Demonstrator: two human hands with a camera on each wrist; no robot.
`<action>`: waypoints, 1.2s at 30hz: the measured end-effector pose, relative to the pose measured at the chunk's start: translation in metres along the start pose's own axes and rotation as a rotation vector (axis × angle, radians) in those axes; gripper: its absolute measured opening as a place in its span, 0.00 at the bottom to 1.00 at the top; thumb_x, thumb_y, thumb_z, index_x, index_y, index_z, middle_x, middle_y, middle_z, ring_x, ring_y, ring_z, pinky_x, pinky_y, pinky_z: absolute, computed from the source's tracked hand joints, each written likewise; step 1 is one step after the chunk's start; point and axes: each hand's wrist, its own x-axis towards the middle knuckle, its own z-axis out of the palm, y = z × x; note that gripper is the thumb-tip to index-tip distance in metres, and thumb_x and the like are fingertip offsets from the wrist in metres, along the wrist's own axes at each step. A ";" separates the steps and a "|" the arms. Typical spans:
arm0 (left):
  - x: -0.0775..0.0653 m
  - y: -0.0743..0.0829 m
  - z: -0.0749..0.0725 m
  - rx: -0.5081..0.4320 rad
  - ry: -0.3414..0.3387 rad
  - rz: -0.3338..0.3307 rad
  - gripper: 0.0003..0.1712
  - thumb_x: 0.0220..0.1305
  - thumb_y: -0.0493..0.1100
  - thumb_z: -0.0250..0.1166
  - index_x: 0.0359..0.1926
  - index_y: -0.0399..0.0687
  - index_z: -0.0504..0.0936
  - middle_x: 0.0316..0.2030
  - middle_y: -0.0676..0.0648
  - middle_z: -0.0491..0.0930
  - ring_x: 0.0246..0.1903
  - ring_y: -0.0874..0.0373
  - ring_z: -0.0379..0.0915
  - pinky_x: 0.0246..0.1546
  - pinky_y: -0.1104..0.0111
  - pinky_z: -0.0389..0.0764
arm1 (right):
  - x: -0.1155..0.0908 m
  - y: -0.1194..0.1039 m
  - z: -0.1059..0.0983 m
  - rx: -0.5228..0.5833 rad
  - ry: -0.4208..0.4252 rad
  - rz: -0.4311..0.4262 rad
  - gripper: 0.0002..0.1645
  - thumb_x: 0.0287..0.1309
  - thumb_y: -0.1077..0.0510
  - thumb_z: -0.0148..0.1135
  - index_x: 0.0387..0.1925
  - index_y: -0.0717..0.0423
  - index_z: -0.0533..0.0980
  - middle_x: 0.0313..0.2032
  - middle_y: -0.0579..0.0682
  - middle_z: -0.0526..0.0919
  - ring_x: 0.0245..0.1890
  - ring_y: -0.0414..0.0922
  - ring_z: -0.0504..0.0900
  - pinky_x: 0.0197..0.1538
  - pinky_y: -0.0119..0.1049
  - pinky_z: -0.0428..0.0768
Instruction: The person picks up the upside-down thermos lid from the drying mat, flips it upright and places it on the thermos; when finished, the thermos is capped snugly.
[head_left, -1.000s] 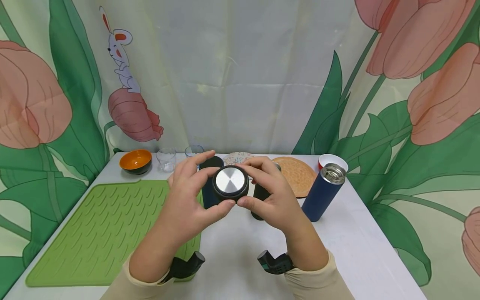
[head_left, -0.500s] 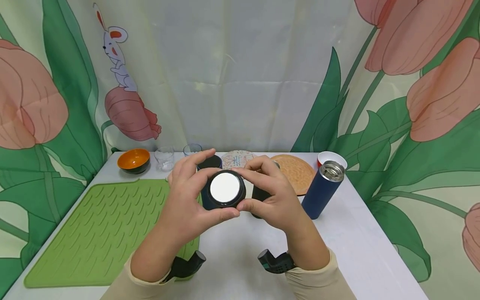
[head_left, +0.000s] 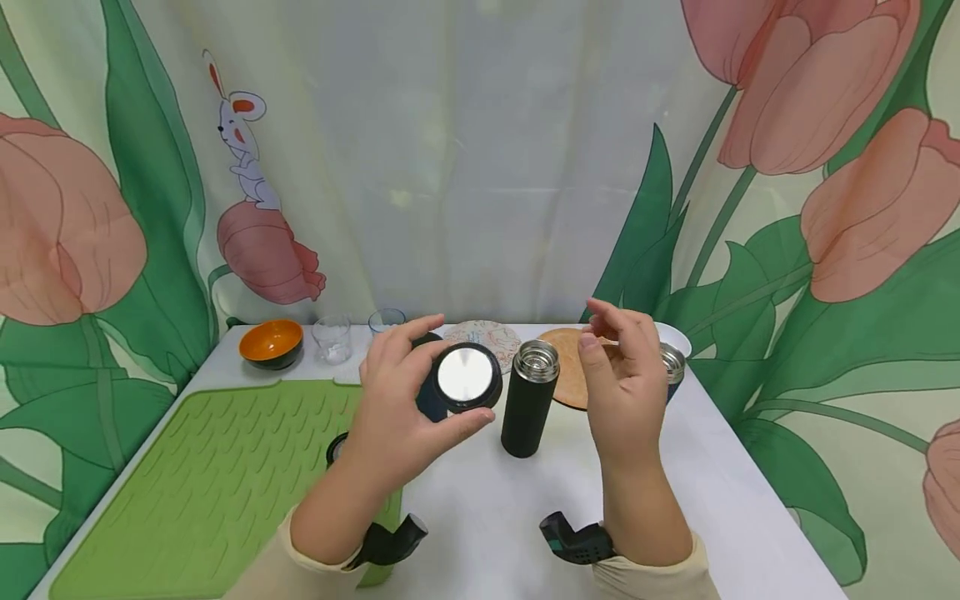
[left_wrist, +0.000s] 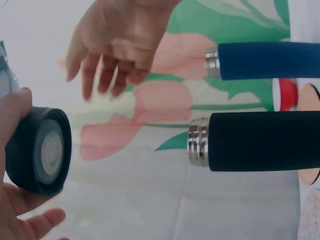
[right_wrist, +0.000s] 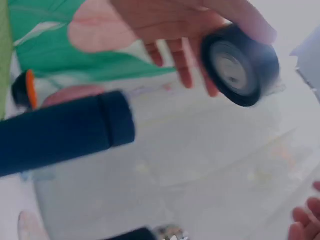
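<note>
A round black bottle lid with a shiny silver top point(head_left: 466, 375) is held up between the thumb and fingers of my left hand point(head_left: 397, 408). Its hollow underside point(left_wrist: 51, 151) shows in the left wrist view. My right hand point(head_left: 626, 392) is raised to the right, apart from the lid, its fingers loosely bent around nothing. Between the hands stands a black bottle point(head_left: 528, 408) with a bare steel mouth. A navy bottle point(right_wrist: 65, 130) with its top covered stands mostly hidden behind my left hand. Another navy bottle point(left_wrist: 270, 60), lidless, is partly hidden behind my right hand.
A green mat point(head_left: 247, 483) covers the table's left side, with another black lid point(head_left: 335, 448) on it by my left forearm. Along the back are an orange bowl point(head_left: 272, 342), clear glasses point(head_left: 332, 342), a patterned round mat point(head_left: 487, 337), a brown round board point(head_left: 570, 375) and a white bowl point(head_left: 675, 337).
My right hand has let go of the lid and moved right, uncovering the black bottle. The lid stays in my left hand. The head view has tilted up a little.
</note>
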 end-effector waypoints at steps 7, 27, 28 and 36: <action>0.033 0.017 0.039 0.147 -0.083 -0.073 0.38 0.51 0.69 0.80 0.54 0.51 0.87 0.75 0.46 0.69 0.72 0.41 0.60 0.69 0.38 0.62 | 0.003 0.040 0.000 -0.268 -0.234 0.462 0.48 0.69 0.44 0.69 0.83 0.46 0.59 0.75 0.57 0.60 0.71 0.52 0.68 0.62 0.49 0.74; 0.057 -0.009 0.125 0.210 -0.259 -0.363 0.47 0.51 0.77 0.76 0.61 0.50 0.84 0.77 0.47 0.65 0.76 0.41 0.57 0.67 0.44 0.73 | -0.025 0.100 0.010 -0.398 -0.342 0.663 0.43 0.60 0.44 0.76 0.74 0.49 0.73 0.75 0.59 0.63 0.76 0.62 0.66 0.69 0.68 0.73; 0.056 -0.010 0.125 0.213 -0.252 -0.363 0.47 0.51 0.78 0.75 0.61 0.50 0.84 0.77 0.48 0.66 0.76 0.41 0.57 0.67 0.43 0.73 | -0.025 0.100 0.009 -0.400 -0.346 0.661 0.43 0.60 0.44 0.76 0.74 0.49 0.73 0.76 0.59 0.63 0.76 0.63 0.66 0.69 0.69 0.73; 0.048 -0.016 0.123 0.176 -0.247 -0.407 0.47 0.50 0.77 0.77 0.61 0.50 0.84 0.75 0.47 0.69 0.76 0.41 0.58 0.67 0.42 0.73 | -0.028 0.099 0.004 -0.466 -0.340 0.657 0.47 0.55 0.33 0.78 0.70 0.49 0.76 0.69 0.57 0.71 0.73 0.61 0.71 0.68 0.65 0.74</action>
